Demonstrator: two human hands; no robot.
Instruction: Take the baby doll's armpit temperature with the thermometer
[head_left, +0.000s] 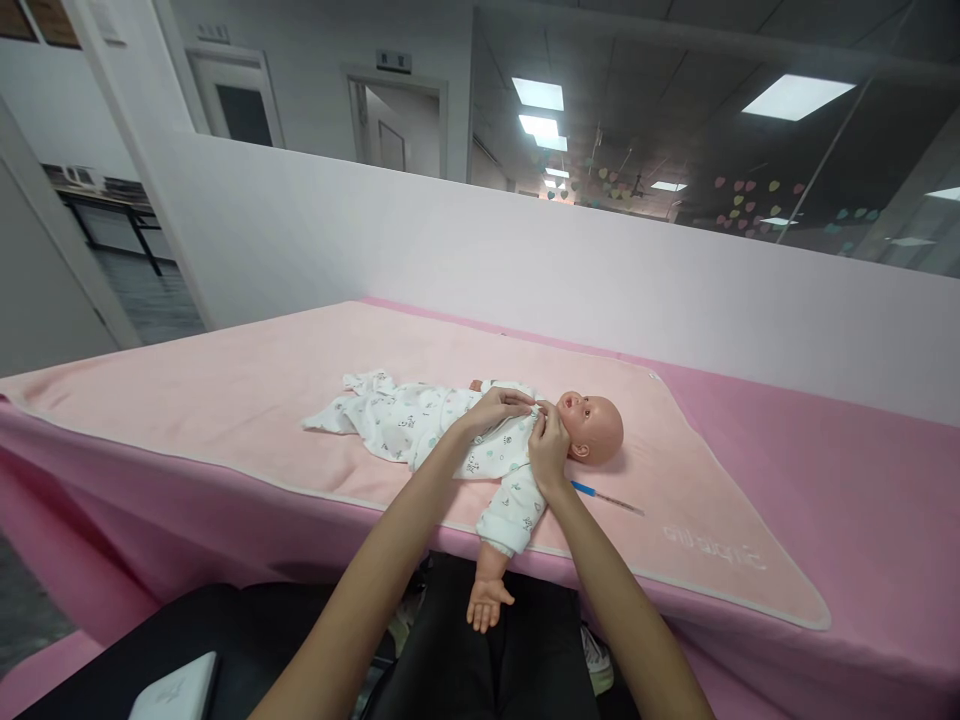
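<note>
A baby doll (598,428) lies on its back with its head to the right. It wears a white patterned baby shirt (491,462) and matching trousers (397,418). My left hand (501,408) rests over the chest, its fingertips closed on the shirt near the neck. Just under the chin, my right hand (549,445) pinches the shirt's neckline. The fingertips of both hands almost meet there, and the bit of cloth between them is partly hidden. One doll arm (491,590) hangs over the table's front edge. A thermometer with a blue end (600,495) lies beside the doll's shoulder.
A light pink blanket (247,390) with a pale border covers much of the table, over a darker pink cloth (840,480). Behind rises a white partition (570,270). At lower left, a white flat object (176,690) lies on a black surface.
</note>
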